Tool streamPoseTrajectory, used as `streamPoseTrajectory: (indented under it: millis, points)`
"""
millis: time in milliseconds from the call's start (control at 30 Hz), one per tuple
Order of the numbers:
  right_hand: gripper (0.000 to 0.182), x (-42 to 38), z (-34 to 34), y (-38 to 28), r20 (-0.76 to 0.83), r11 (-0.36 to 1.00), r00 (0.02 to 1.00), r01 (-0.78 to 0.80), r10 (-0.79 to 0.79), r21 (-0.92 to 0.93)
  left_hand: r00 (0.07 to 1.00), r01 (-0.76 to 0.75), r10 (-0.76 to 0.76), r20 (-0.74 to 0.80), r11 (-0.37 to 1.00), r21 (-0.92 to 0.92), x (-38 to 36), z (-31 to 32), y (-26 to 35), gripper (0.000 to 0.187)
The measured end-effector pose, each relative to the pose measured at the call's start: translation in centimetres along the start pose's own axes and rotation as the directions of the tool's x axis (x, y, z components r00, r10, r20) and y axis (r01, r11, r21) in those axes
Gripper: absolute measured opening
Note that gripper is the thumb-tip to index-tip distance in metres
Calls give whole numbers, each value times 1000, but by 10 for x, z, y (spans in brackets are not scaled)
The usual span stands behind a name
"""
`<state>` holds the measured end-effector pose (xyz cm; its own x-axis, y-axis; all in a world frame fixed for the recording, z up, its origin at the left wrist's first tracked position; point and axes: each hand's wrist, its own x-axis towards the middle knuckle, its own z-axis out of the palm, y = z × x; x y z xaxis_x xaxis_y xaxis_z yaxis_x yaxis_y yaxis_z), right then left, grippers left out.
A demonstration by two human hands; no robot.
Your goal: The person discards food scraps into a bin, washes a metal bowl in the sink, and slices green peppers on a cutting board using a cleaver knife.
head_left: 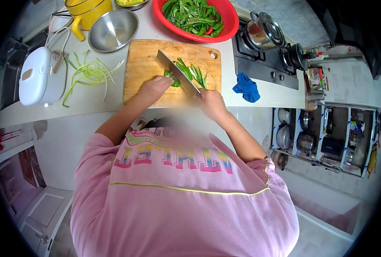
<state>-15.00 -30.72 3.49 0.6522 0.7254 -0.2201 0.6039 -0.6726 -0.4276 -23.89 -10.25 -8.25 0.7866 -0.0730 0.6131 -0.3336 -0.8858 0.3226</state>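
My right hand (211, 102) is wrapped round the handle of a cleaver (178, 72), whose blade slants up and to the left over the wooden cutting board (141, 58). On the blade's left side, my left hand (156, 88) presses a green pepper (173, 81) against the board with its fingers bent. The blade is right beside the pepper; whether it touches cannot be made out. Cut green pepper strips (192, 72) lie to the right of the blade. The cleaver's handle is mostly hidden by my right hand.
Behind the board stand a red basin (158, 19) of green peppers and a steel bowl (113, 31). Long green stalks (91, 73) and a white appliance (40, 77) are at left. To the right are a blue cloth (246, 88) and a gas stove (263, 68) with pots.
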Motion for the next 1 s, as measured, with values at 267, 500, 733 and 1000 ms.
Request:
streamPoseTrajectory:
  millis: [267, 500, 733, 1000]
  points:
    - [11, 12, -3, -7, 134, 976, 990, 72, -44, -207, 990, 109, -102, 101, 992, -65, -2, 6, -4, 25]
    - [7, 15, 17, -10, 114, 956, 985, 153, -128, -249, 995, 91, -88, 40, 992, -84, 1, 7, -6, 23]
    - [8, 54, 28, -14, 88, 966, 977, 208, -196, -157, 986, 139, -128, 105, 984, -108, -2, 7, -5, 23]
    - [20, 30, -1, -10, 30, 998, 999, 44, -42, -41, 986, 129, -117, 115, 987, -101, 2, -9, 1, 23]
